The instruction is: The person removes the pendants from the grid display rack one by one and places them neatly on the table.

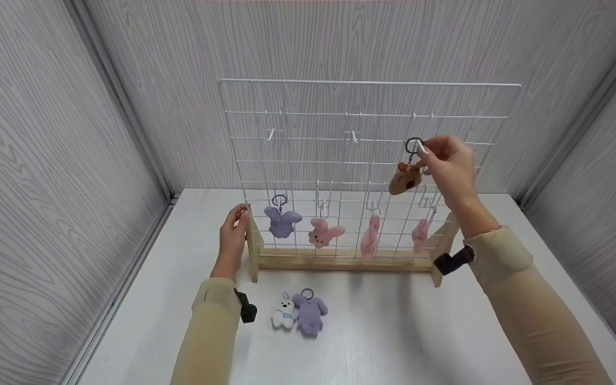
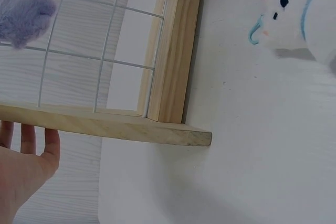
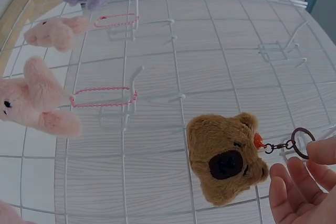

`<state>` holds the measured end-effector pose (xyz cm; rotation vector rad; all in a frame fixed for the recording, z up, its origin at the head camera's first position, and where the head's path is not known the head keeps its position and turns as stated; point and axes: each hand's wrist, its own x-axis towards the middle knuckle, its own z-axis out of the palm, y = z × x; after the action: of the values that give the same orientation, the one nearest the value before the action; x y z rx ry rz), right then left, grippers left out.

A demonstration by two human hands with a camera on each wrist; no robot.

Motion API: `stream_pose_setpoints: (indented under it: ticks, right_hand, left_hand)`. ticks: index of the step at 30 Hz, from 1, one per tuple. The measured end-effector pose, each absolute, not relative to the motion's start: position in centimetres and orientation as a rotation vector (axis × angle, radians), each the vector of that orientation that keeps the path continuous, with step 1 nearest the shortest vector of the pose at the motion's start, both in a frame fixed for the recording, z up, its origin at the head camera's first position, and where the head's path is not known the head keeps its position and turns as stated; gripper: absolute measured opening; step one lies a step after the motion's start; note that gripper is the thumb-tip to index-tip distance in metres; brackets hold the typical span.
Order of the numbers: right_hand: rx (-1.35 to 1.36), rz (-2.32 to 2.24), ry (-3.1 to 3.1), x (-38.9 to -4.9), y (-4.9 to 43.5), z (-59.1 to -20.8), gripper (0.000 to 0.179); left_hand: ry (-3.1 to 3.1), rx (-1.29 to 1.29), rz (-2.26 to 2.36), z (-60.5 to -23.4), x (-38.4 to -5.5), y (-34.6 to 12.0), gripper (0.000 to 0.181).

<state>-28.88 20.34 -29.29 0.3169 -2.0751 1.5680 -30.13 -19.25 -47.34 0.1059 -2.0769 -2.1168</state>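
A white wire grid rack [image 1: 369, 83] stands on a wooden base [image 1: 340, 264]. At its upper right, my right hand [image 1: 453, 163] pinches the dark ring of a brown bear keychain [image 1: 405, 181]. In the right wrist view the bear keychain [image 3: 223, 161] hangs from that ring by a short chain with an orange bead. The ring is close by a white hook; whether it is over it I cannot tell. My left hand [image 1: 233, 232] rests against the rack's left wooden side; in the left wrist view its fingertips [image 2: 51, 145] touch the wood from outside.
On the lower hooks hang a purple plush keychain [image 1: 281, 222] and several pink ones [image 1: 325, 233]. Two upper hooks [image 1: 353, 136] stick out bare. A white plush keychain [image 1: 284, 313] and a purple one [image 1: 310, 314] lie on the table before the rack.
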Motion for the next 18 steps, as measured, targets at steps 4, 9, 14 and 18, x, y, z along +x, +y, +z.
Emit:
stream_pose_setpoints:
  ticks: [4,9,14,18]
  right_hand:
    - [0.323,1.568,-2.079,-28.8,20.2,-29.0,0.018]
    - [0.33,1.558,-2.096,-28.5,20.1,-28.7,0.021]
    - [0.382,1.533,-2.107,-27.7,20.1,-28.6,0.019]
    - [0.415,1.534,-2.085,-27.3,20.4,-28.9,0.018]
  left_hand:
    - [-2.093,0.117,-2.099,-47.3,-30.1,-19.2,0.039]
    - [-2.075,0.107,-2.107,-47.2,-30.1,-19.2,0.038]
    - [-2.087,0.086,-2.099,-47.2,-29.9,-19.2,0.041]
    - [-2.102,0.064,-2.077,-47.3,-29.8,-19.2,0.044]
